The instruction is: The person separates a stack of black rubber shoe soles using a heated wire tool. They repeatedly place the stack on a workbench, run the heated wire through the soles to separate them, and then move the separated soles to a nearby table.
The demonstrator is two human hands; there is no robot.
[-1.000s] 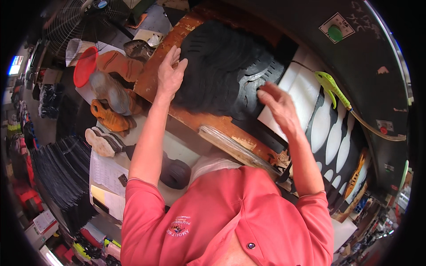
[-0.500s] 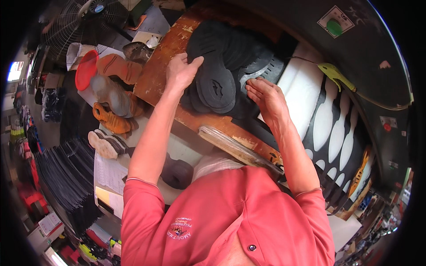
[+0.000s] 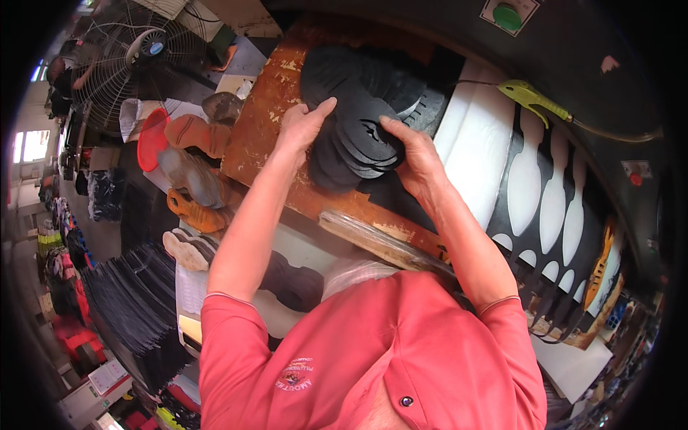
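A pile of black sole-shaped pieces (image 3: 344, 115) lies on a worn brown board. My right hand (image 3: 418, 154) is closed on the near right end of several stacked pieces, thumb on top by a cut-out mark, the other fingers mostly underneath. Their edges fan apart there. At the pile's left edge, my left hand (image 3: 304, 127) grips the same pieces, its thumb lying along the upper side and its fingers partly hidden. Just beyond my right hand, a curved, light-edged piece (image 3: 412, 107) rests among the black material.
The brown board (image 3: 265, 107) has a plastic-wrapped edge strip (image 3: 380, 240) near my body. To the right are a white slab (image 3: 476, 136), a green air gun (image 3: 534, 100) and a dark machine with a green button (image 3: 507, 16). Shoe forms (image 3: 190, 175) and a fan (image 3: 143, 50) stand left.
My right hand has moved from the curved edge onto the near end of the black pieces and gripped them. That end now lifts and fans. My left hand has shifted slightly right.
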